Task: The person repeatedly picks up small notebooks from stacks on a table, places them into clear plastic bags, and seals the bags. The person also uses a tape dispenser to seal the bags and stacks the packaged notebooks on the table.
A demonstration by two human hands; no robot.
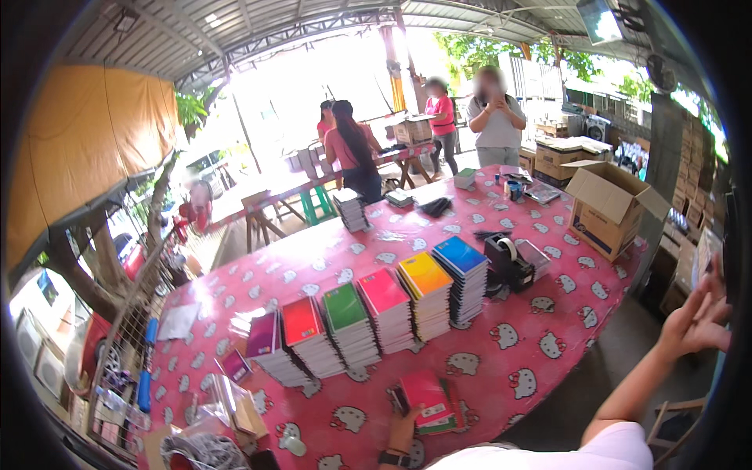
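Observation:
Near the front edge, my left hand (403,428), with a dark watch at its wrist, is closed on the left side of a small pile of notebooks. A pink notebook (424,392) lies on top, and a green-edged notebook (453,419) shows beneath. My right arm reaches far out to the right. My right hand (695,319) is open, its fingers stretched out close to a pale, shiny package (706,257); whether they touch cannot be seen. Beyond my left hand stand stacks of spiral notebooks: purple (264,334), red (302,319), green (345,305), pink (384,291), yellow (425,275) and blue (460,257).
A black tape dispenser (509,262) stands right of the stacks on the pink patterned tablecloth (501,364). An open cardboard box (603,219) sits at the right edge. Plastic packaging (231,399) and bundled cord (205,453) lie front left. Several people work or stand beyond.

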